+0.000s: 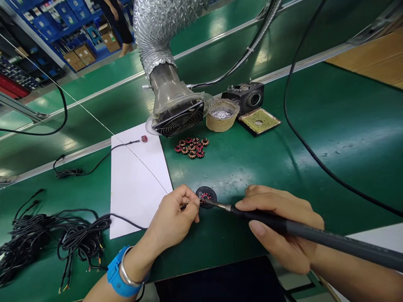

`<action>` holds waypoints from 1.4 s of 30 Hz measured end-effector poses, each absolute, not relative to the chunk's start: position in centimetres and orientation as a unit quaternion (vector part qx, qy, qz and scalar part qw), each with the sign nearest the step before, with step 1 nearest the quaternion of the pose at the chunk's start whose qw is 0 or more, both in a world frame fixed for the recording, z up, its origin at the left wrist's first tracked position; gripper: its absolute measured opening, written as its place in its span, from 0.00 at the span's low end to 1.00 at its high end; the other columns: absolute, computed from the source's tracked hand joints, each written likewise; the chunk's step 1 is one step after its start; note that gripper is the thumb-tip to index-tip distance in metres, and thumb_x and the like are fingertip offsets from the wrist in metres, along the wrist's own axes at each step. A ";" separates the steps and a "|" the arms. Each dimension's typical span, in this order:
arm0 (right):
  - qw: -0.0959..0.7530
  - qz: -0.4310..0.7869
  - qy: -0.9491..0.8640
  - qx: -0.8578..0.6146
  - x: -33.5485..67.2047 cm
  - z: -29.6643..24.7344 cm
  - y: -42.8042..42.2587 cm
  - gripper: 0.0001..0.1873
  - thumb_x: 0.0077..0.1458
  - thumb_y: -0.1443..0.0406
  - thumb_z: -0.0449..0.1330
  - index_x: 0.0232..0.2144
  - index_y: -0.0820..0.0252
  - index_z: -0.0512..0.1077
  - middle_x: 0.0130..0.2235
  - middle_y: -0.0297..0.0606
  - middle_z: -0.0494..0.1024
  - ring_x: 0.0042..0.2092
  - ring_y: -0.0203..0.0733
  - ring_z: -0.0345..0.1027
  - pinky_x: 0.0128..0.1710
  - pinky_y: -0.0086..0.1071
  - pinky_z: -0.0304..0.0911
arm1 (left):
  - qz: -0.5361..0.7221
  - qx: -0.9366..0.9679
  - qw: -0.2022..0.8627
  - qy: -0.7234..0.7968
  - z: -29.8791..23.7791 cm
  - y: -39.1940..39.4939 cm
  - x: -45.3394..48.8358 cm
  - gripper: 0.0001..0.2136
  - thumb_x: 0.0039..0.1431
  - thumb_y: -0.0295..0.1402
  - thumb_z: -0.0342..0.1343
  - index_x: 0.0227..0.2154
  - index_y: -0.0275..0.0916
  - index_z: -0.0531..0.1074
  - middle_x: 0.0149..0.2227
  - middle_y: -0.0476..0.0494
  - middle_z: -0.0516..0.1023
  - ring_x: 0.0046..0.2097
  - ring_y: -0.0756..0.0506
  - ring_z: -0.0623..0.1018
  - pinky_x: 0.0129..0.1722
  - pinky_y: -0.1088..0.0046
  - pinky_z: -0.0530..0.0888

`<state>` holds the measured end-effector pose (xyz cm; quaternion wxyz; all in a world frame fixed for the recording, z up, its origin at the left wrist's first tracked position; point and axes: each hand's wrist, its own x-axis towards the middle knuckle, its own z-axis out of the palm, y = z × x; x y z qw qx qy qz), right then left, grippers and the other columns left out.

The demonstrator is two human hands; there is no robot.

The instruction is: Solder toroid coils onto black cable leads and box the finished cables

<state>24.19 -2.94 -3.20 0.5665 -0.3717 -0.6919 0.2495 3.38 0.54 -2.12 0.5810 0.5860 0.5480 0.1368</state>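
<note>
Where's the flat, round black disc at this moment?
In the head view, the disc lies just below centre on the glossy green workbench, right of the left hand, under the front end of the black, metal-tipped soldering iron.

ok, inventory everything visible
Foil duct: 1, silver, top
Fan hood: 1, clear, black, duct end
Rough bowl: 1, tan, beside hood
Boxy stand: 1, black, behind bowl
Square sponge: 1, yellowish, centre
Wound rings: about 12, red, orange, black, centre
Round disc: 1, black, centre
Lone ring: 1, red and black, on disc
Flat sheet: 1, white, left
Red-ended cable: 1, black, left
Cable bundles: uncountable, black, left
Thin wire: 1, pale, left
Hanging cables: several, black, above
Cardboard: 1, brown, right
Shelves: several, blue, background
Tabletop: 1, green, foreground
Person: 1, dark clothing, background
Pen-shaped iron: 1, black, right
Wristband: 1, blue, left
Bangle: 1, silver, left
Left hand: 1, bare, left
Right hand: 1, bare, right
</note>
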 end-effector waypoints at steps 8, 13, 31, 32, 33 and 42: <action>0.594 0.210 -0.714 -0.306 24.2 -3.5 -3.0 0.16 0.46 0.73 0.54 0.39 0.65 0.72 0.22 0.34 0.68 0.21 0.36 0.62 0.20 0.32 0.57 | 0.132 0.581 0.579 0.557 -2.0 0.5 3.6 0.06 0.64 0.34 0.49 0.31 0.40 0.65 0.21 0.55 0.71 0.21 0.54 0.63 0.22 0.79 0.58; 0.599 0.221 -0.707 -0.305 24.3 -3.5 -3.0 0.16 0.45 0.74 0.54 0.39 0.66 0.72 0.23 0.36 0.68 0.22 0.36 0.62 0.20 0.33 0.57 | 0.135 0.579 0.580 0.556 -1.9 0.4 3.5 0.06 0.63 0.32 0.50 0.30 0.39 0.65 0.21 0.56 0.71 0.22 0.54 0.62 0.22 0.80 0.58; 0.476 0.213 -0.760 -0.387 22.8 -3.4 -1.0 0.11 0.58 0.75 0.55 0.40 0.59 0.72 0.31 0.34 0.77 0.28 0.34 0.69 0.29 0.27 0.65 | 0.124 0.584 0.602 0.531 -1.3 0.7 3.3 0.07 0.65 0.35 0.48 0.32 0.39 0.66 0.22 0.54 0.72 0.24 0.53 0.64 0.26 0.77 0.61; 0.453 0.216 -0.778 -0.377 22.5 -3.5 -0.8 0.10 0.57 0.74 0.55 0.39 0.59 0.71 0.30 0.34 0.76 0.28 0.35 0.68 0.29 0.28 0.64 | 0.125 0.585 0.605 0.526 -1.3 0.7 3.2 0.08 0.65 0.34 0.47 0.31 0.39 0.66 0.22 0.54 0.72 0.25 0.53 0.64 0.27 0.77 0.61; 0.437 0.217 -0.792 -0.367 22.2 -3.6 -0.6 0.09 0.57 0.74 0.55 0.38 0.59 0.71 0.28 0.34 0.74 0.28 0.35 0.66 0.28 0.28 0.62 | 0.127 0.585 0.608 0.522 -1.4 0.7 3.1 0.08 0.65 0.34 0.47 0.31 0.39 0.65 0.22 0.54 0.72 0.25 0.53 0.64 0.28 0.76 0.61; 0.436 0.164 -0.818 -0.337 21.8 -4.9 -0.7 0.13 0.57 0.76 0.54 0.40 0.56 0.70 0.26 0.31 0.65 0.27 0.35 0.57 0.27 0.29 0.53 | 0.123 0.622 0.585 0.506 -0.9 0.4 3.2 0.09 0.66 0.35 0.47 0.31 0.39 0.66 0.27 0.52 0.73 0.28 0.51 0.67 0.29 0.75 0.63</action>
